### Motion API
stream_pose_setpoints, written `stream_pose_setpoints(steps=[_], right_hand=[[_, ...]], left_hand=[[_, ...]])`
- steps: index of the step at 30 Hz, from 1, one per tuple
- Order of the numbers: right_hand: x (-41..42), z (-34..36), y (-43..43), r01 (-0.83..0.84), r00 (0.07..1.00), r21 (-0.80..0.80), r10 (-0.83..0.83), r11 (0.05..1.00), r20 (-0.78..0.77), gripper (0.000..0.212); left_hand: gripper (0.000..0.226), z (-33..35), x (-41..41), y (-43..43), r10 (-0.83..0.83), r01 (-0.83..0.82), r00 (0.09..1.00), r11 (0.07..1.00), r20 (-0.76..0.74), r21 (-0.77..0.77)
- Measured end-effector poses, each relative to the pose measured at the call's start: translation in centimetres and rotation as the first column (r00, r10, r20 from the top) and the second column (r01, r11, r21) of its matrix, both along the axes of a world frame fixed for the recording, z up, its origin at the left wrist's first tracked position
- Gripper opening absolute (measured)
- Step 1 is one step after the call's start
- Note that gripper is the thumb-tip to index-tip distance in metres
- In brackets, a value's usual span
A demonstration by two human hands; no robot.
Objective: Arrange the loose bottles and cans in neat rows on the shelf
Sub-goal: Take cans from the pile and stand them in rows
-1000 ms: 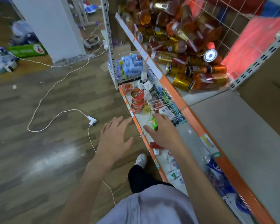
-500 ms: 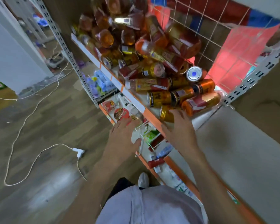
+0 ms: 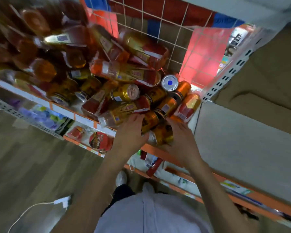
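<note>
A loose heap of amber bottles and gold cans lies jumbled on the shelf, against a wire grid back. A silver can end with a blue dot faces me. At the front right corner of the heap, my left hand grips one lying gold can, fingers over it and thumb below. Beside it, my right hand cups a second gold can at the shelf's front edge. The frame is blurred by motion.
A wire grid panel backs the shelf, and a perforated upright bounds it on the right. A lower shelf holds a red tin and small packets. A white cable with plug lies on the wooden floor.
Both hands have risen from the lower shelf to the can heap. The right hand reached the front cans first, then the left joined; each now holds a gold can. My view tilted upward.
</note>
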State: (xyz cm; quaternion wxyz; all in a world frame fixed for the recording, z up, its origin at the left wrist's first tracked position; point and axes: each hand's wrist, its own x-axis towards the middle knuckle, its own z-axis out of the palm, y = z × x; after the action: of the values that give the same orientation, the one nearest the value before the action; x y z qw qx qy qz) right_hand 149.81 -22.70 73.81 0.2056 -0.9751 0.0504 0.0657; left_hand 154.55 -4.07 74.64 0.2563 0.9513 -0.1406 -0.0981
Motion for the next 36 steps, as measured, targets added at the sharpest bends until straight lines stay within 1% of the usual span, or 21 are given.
stream_pose_setpoints(steps=[3,4,6,9,10,13,15,18,20,23,25,26,27,29,30,31,33,35,36], right_hand=[[-0.2,1.2,0.3,0.004,1.0,-0.121,-0.007,0.993,-0.022,0.077],[-0.4,1.6,0.4,0.015,0.999,-0.134,-0.021,0.991,-0.046,0.072],[-0.8,2.2,0.8,0.073,0.991,-0.167,-0.091,0.983,-0.102,0.072],[-1.0,1.9,1.2,0.168,0.97,-0.268,-0.208,0.949,-0.127,0.077],[-1.1,1.7,1.2,0.198,0.962,-0.268,-0.24,0.943,-0.134,0.073],[-1.3,1.5,1.6,0.278,0.933,-0.202,-0.314,0.939,-0.174,0.059],[-1.4,1.3,1.9,0.309,0.925,-0.174,-0.338,0.935,-0.171,0.055],[-1.3,0.9,2.0,0.341,0.918,-0.123,-0.358,0.932,-0.171,0.058],[-1.2,0.6,2.0,0.318,0.929,-0.1,-0.331,0.943,-0.165,0.063],[-1.0,0.8,1.8,0.278,0.945,-0.111,-0.292,0.954,-0.146,0.067],[-1.4,1.2,1.3,0.271,0.948,-0.112,-0.285,0.956,-0.14,0.066],[-1.7,1.5,0.9,0.3,0.942,-0.063,-0.306,0.952,-0.136,0.065],[-2.2,1.7,0.4,0.357,0.927,0.037,-0.35,0.933,-0.134,0.064],[-3.4,2.0,-0.9,0.471,0.882,0.292,-0.449,0.832,-0.142,0.065],[-3.9,2.1,-1.8,0.5,0.862,0.383,-0.488,0.777,-0.135,0.065],[-4.4,2.0,-2.8,0.517,0.845,0.431,-0.522,0.74,-0.116,0.066],[-5.1,2.0,-4.8,0.54,0.813,0.49,-0.575,0.685,-0.092,0.065],[-5.4,1.9,-6.8,0.547,0.8,0.519,-0.593,0.657,-0.091,0.064],[-5.6,1.9,-7.8,0.54,0.803,0.525,-0.59,0.657,-0.087,0.065]], left_hand=[[0.058,-0.6,1.6,0.0,-0.058,0.06,0.997,0.998,-0.046,0.033],[0.058,-0.8,1.9,0.0,-0.067,0.068,0.996,0.997,-0.053,0.031],[0.06,-1.0,2.4,-0.1,-0.078,0.079,0.994,0.997,-0.076,0.008],[0.074,-1.5,2.7,-0.3,-0.112,0.113,0.985,0.994,-0.129,-0.002],[0.08,-1.6,2.8,-0.4,-0.127,0.128,0.98,0.992,-0.152,-0.005],[0.096,-1.6,2.6,-1.0,-0.156,0.159,0.969,0.987,-0.192,0.0],[0.099,-1.8,2.6,-1.3,-0.139,0.145,0.971,0.989,-0.196,0.018],[0.093,-2.3,3.3,-1.5,-0.132,0.133,0.971,0.991,-0.197,-0.006],[0.088,-2.1,3.6,-1.4,-0.139,0.137,0.966,0.99,-0.219,-0.024],[0.082,-1.2,3.7,-1.4,-0.129,0.125,0.963,0.992,-0.235,-0.031],[0.074,-0.5,3.6,-1.1,-0.106,0.078,0.958,0.99,-0.268,-0.113],[0.069,-0.3,3.5,-0.9,-0.094,0.05,0.953,0.986,-0.286,-0.156],[0.063,-0.2,3.3,-0.8,-0.084,0.023,0.949,0.979,-0.303,-0.202],[0.05,-0.1,2.6,-0.9,-0.073,-0.063,0.923,0.94,-0.379,-0.335],[0.044,-0.1,2.2,-1.3,-0.077,-0.132,0.892,0.898,-0.446,-0.419],[0.039,-0.2,1.7,-2.0,-0.088,-0.206,0.851,0.851,-0.518,-0.484],[0.031,-0.3,0.6,-4.0,-0.119,-0.312,0.772,0.786,-0.625,-0.534],[0.031,-0.8,-0.5,-6.7,-0.154,-0.353,0.728,0.751,-0.668,-0.558],[0.033,-1.1,-1.1,-8.2,-0.168,-0.353,0.727,0.741,-0.666,-0.572]])
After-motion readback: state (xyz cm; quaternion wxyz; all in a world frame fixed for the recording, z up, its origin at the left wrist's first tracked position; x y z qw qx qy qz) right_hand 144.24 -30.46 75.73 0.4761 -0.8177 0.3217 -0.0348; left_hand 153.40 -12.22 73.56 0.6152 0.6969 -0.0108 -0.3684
